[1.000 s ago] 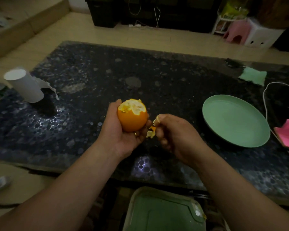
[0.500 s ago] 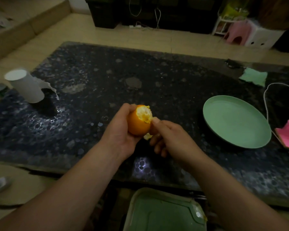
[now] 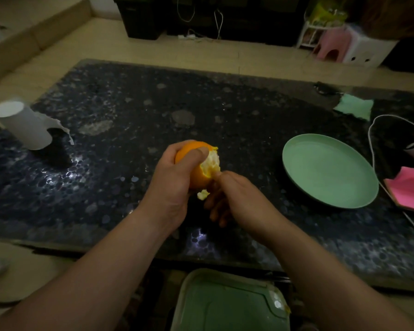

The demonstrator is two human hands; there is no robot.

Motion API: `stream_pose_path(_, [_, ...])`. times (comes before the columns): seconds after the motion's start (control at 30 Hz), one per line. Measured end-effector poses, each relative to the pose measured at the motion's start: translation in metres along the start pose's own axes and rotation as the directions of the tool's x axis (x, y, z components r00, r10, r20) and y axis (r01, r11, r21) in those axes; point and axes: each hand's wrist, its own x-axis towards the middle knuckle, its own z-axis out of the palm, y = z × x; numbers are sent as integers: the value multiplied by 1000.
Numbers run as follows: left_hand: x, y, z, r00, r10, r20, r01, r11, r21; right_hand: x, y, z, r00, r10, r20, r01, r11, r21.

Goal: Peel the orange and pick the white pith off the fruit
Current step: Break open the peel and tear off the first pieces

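- A second ago my left hand held the orange with its bare patch facing up. Now I have rolled it so the patch faces right, with my thumb clamped across the top.
- The orange is off the table, well left of the plate.
- My right hand, apart before, has closed in. Its thumb tip sits at the torn rim of the peel, and its fingers are curled on a scrap.
- I judge the next strip is about to lift. Most of the peel remains, so pith-picking is far off.
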Motion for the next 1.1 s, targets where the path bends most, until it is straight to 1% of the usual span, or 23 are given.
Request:
stream_pose_path(0.17, [-4, -1, 3, 998, 45, 44, -48, 997, 52, -1, 0, -2, 1000, -20, -5, 20, 996, -90])
stream_pose_path(0.4, [-6, -3, 4, 996, 25, 81, -29, 998, 52, -2, 7, -2, 999, -43, -14, 42, 994, -100])
stream_pose_path(0.6, [-3, 1, 5, 999, 28, 39, -27, 998, -48, -5, 4, 1, 999, -27, -26, 29, 998, 61])
stream_pose_path(0.73, [-2, 6, 3, 998, 39, 51, -33, 994, -106, -1, 1, 3, 1000, 10, 22, -15, 964, 265])
stream_pose_path(0.77, [-1, 6, 2, 998, 38, 55, -32, 993, -112, 0, 1, 3, 999, 8, 37, -18, 957, 288])
stream_pose_path(0.87, [-1, 7, 1, 998, 33, 58, -25, 991, -130, 2, 3, 4, 998, -36, 44, 23, 963, 268])
stream_pose_path(0.93, [0, 7, 0, 997, 39, 63, -30, 990, -136, 1, 3, 5, 999, -46, 25, 38, 963, 268])
stream_pose_path(1.0, [0, 8, -1, 997, 35, 74, -25, 991, -129, 1, 1, 3, 998, -58, -6, 57, 972, 226])
stream_pose_path(1.03, [0, 9, -2, 997, 28, 78, -20, 995, -101, 1, -1, 1, 997, -70, -28, 74, 982, 176])
stream_pose_path(1.1, [1, 9, -4, 996, 3, 91, -6, 999, 32, -1, -4, -3, 992, -102, -75, 106, 993, 52])
